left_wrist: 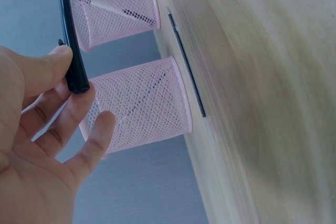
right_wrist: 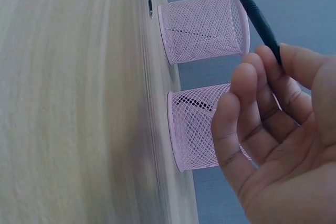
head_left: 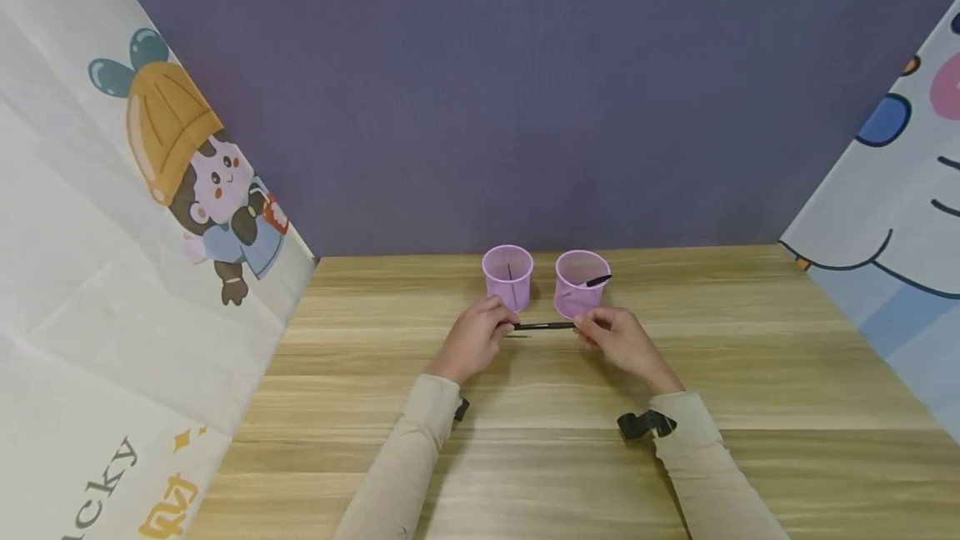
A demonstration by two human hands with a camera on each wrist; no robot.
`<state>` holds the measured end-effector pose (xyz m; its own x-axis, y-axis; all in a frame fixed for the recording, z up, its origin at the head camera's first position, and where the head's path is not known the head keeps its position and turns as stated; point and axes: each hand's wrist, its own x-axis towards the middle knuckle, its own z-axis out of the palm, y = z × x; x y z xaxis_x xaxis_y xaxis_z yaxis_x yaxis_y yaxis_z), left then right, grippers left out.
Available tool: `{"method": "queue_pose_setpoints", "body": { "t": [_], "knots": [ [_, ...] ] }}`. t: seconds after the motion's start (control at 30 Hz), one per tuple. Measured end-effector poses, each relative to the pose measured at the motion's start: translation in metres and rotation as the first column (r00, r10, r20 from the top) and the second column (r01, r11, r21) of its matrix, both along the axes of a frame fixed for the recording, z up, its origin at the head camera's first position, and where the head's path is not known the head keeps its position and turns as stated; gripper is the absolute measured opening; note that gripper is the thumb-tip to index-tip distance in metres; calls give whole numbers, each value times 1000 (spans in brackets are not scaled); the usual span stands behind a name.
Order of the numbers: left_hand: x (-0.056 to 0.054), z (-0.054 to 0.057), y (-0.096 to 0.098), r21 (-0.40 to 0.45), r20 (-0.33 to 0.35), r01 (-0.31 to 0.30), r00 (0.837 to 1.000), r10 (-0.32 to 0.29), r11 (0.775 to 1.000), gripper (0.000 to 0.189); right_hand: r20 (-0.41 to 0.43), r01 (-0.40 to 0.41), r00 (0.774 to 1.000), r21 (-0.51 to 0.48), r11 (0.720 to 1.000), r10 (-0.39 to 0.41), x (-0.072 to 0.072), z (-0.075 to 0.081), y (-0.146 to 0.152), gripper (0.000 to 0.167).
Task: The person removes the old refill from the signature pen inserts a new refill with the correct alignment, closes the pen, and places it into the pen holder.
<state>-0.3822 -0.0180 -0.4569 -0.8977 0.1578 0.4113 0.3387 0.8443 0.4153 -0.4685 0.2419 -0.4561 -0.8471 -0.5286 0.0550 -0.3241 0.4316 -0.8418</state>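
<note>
A black pen (head_left: 544,326) is held level between both hands, in front of two pink mesh pen cups. My left hand (head_left: 471,340) pinches its left end between thumb and fingers; the clip shows by the thumb in the left wrist view. At the opposite end, the thumb and fingertips of my right hand (head_left: 621,345) grip the pen. A thin black pen refill (left_wrist: 186,64) with a clear tip lies on the table below the pen. The left cup (head_left: 495,290) contains a thin dark stick (head_left: 510,271). A pen with a black end (head_left: 598,281) leans inside the right cup (head_left: 573,303).
Both cups stand upright side by side near the back edge of the wood-grain table (head_left: 555,457). Behind them rises a dark blue-grey panel (head_left: 480,107). Printed cartoon sheets (head_left: 75,273) flank the table at left and right.
</note>
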Motion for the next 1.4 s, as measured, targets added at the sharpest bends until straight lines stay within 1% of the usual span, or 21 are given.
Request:
{"method": "queue_pose_setpoints", "body": {
  "t": [0.33,0.53,0.67,0.77,0.93,1.2,1.4],
  "knots": [
    [-1,-3,0,5,10,-4,1000,4,1000,11,34,-19,999,-36,999,20,0,-2,-1,32],
    [0,-3,-1,2,20,-13,1000,13,1000,10,59,-30,998,-97,995,36,0,-1,-2,29],
    [0,-3,-1,11,23,-19,1000,19,1000,10,88,-29,995,-140,990,42,1,2,-1,23],
    [0,-2,0,14,18,-18,1000,18,1000,10,108,-33,993,-165,986,52,2,4,-1,22],
    [-1,-1,0,8,3,-12,1000,12,1000,10,121,-30,991,-175,984,52,2,3,-1,23],
    [0,0,1,10,0,-6,1000,6,1000,11,91,-5,996,-176,984,21,2,3,-2,17],
    [1,1,3,22,-15,0,1000,0,1000,11,53,13,999,-151,988,-5,2,5,-1,14]
  ]
}}
